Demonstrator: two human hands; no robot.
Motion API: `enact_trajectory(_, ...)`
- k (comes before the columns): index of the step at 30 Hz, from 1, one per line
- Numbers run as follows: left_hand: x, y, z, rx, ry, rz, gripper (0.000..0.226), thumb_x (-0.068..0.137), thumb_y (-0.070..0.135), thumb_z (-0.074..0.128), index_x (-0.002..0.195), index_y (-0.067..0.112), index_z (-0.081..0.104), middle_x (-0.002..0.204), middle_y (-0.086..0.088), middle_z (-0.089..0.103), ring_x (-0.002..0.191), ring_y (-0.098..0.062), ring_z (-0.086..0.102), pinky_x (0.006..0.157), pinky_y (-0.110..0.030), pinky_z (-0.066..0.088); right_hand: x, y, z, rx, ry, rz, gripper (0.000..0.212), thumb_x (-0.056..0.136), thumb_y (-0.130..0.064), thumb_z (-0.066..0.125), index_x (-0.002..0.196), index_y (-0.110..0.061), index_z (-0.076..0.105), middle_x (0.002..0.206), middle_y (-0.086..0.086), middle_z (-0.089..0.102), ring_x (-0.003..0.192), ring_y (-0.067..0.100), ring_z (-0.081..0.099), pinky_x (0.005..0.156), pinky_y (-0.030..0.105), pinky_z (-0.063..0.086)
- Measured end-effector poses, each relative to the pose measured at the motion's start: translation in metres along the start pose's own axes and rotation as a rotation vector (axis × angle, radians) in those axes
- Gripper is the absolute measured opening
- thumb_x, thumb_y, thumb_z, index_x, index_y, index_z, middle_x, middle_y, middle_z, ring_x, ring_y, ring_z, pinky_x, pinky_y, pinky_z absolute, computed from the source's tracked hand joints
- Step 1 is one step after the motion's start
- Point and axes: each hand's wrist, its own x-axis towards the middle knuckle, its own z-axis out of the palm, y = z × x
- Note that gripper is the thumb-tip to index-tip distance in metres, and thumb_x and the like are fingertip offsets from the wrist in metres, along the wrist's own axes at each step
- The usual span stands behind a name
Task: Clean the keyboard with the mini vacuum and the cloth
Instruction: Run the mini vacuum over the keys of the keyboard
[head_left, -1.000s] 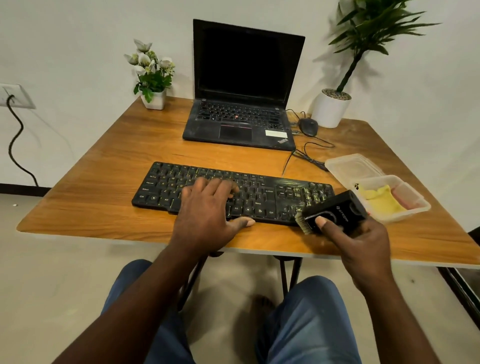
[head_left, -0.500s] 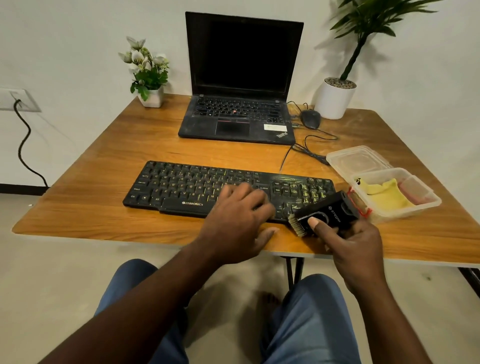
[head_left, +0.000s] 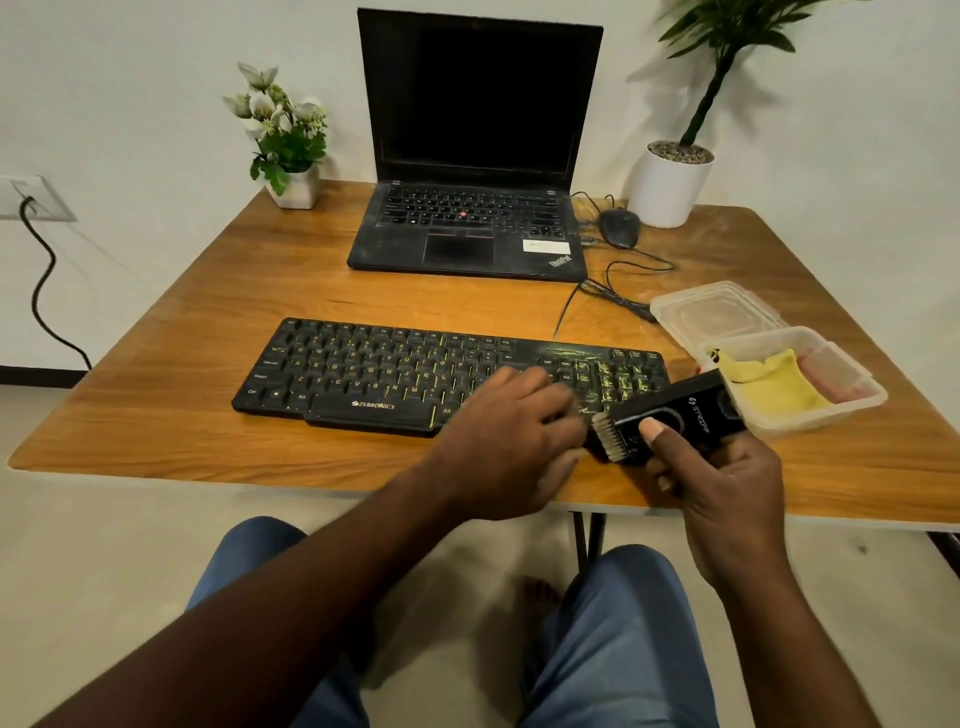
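Zebronics keyboard (head_left: 389, 374) lies under the left fingers. Left hand (head_left: 509, 441) is curled over its front-right keys; fingertips hidden, grip unclear. Right hand (head_left: 727, 488) grips the mini vacuum (head_left: 680, 415), thumb on top, brush just beside the left knuckles.

Risk: bristles snag those fingers, or the unbraced keyboard slides.

Clear tub (head_left: 810, 423), just beyond the right fingers, holds the yellow cloth (head_left: 774, 384) and something pink.
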Motion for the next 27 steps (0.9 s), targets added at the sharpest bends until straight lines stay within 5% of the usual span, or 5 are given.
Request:
enact_trajectory(12,-0.022,-0.043,-0.014,0.109,-0.063,-0.21,0.051,0.094,0.064,0.046,0.117,0.023,0.066,0.112,-0.001,0.064,0.104,-0.02,0.052,0.082,-0.036,0.042,-0.002,-0.001,0.003,-0.05,0.033,-0.002,0.042,0.073,-0.04,0.082,0.087,-0.002,0.071,0.072,0.018,0.071,0.062,0.021,0.063,0.061,0.041,0.049)
enact_trajectory(20,-0.025,-0.043,-0.014,0.093,-0.05,-0.267,0.06,0.088,0.077,0.051,0.116,0.026,0.064,0.114,0.001,0.063,0.107,-0.021,0.053,0.086,-0.04,0.045,-0.002,-0.004,0.005,-0.001,0.054,0.034,0.031,0.075,-0.037,0.082,0.089,-0.011,0.073,0.067,0.008,0.069,0.06,0.018,0.062,0.058,0.035,0.049)
enact_trajectory(27,-0.024,-0.044,-0.016,0.138,-0.117,-0.222,0.076,0.087,0.083,0.039,0.14,0.034,0.058,0.123,-0.001,0.061,0.112,-0.024,0.05,0.088,-0.041,0.043,0.001,-0.015,0.018,0.023,0.178,0.026,0.011,0.085,-0.025,0.084,0.088,-0.019,0.074,0.07,0.005,0.072,0.061,0.016,0.063,0.058,0.034,0.048)
